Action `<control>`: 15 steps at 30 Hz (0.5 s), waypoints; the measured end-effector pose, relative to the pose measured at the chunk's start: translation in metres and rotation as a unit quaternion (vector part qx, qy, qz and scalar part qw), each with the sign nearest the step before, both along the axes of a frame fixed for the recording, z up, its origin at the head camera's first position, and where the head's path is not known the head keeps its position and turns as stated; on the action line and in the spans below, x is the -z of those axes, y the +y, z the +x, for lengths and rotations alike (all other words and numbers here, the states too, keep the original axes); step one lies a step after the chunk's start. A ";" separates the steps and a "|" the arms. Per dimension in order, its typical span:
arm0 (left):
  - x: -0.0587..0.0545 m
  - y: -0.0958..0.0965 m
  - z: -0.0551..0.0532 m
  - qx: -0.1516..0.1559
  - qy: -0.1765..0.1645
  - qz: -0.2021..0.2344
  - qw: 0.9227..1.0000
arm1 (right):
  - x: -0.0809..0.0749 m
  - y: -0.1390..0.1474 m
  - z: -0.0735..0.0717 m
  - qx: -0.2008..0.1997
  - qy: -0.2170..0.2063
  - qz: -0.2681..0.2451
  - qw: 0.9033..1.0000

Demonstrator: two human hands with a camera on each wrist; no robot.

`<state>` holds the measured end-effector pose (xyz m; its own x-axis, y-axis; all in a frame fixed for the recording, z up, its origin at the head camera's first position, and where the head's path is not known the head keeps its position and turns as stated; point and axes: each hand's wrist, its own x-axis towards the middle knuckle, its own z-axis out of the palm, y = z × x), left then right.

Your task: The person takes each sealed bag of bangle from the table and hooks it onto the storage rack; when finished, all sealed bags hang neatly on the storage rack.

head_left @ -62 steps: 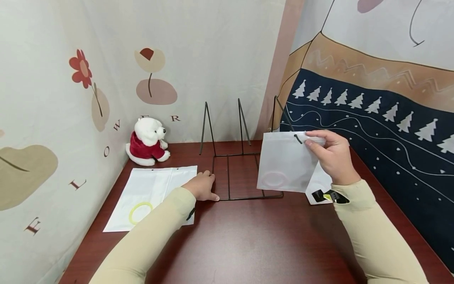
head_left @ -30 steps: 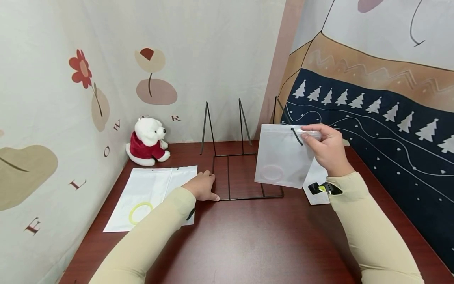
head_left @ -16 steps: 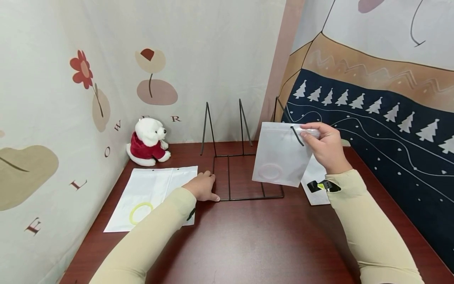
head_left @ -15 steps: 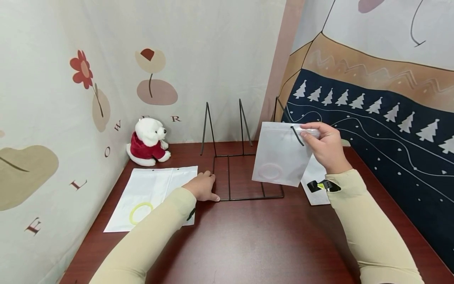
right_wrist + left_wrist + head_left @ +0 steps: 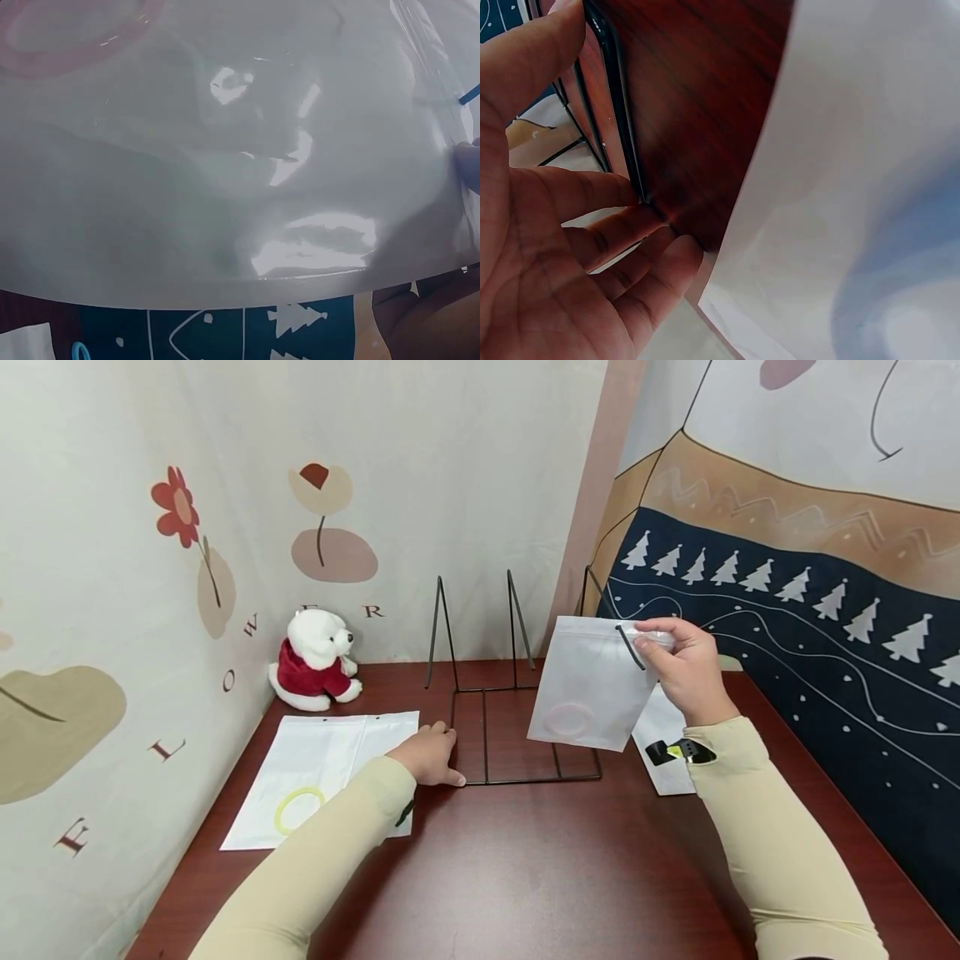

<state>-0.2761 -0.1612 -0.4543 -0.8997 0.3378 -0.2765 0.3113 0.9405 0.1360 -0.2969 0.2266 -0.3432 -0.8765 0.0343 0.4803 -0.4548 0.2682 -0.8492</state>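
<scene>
Up at the right of the black wire rack (image 5: 486, 735), my right hand (image 5: 686, 672) pinches the top right corner of a white translucent zip bag (image 5: 592, 685) between thumb and fingers. A pink ring (image 5: 568, 720) shows inside the bag. The rack's right prong (image 5: 630, 647) comes through the bag's top edge, its tip on the near side. On the table, my left hand (image 5: 431, 755) rests against the rack's front left corner, palm open in the left wrist view, thumb and fingertips (image 5: 681, 255) spread along the base wire (image 5: 622, 105).
A white bag (image 5: 330, 752) with a yellow ring lies at the left, partly under my left arm. Another white bag (image 5: 660, 747) lies at the right behind my wrist. A plush white bear (image 5: 315, 660) in red sits at the back left. Two more prongs (image 5: 514, 618) rise from the rack.
My right hand has moved the bag up, slightly left and farther along the prong, so more of the prong shows in front of it. My left hand has stayed on the rack.
</scene>
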 end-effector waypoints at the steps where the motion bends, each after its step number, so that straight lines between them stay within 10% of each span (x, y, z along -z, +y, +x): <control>1: 0.000 0.000 0.000 -0.001 0.000 0.001 1.000 | 0.000 0.000 0.000 0.001 0.001 0.000 1.000; 15: 0.001 -0.001 0.000 -0.003 0.000 0.001 1.000 | 0.004 -0.005 -0.005 0.013 -0.003 -0.015 1.000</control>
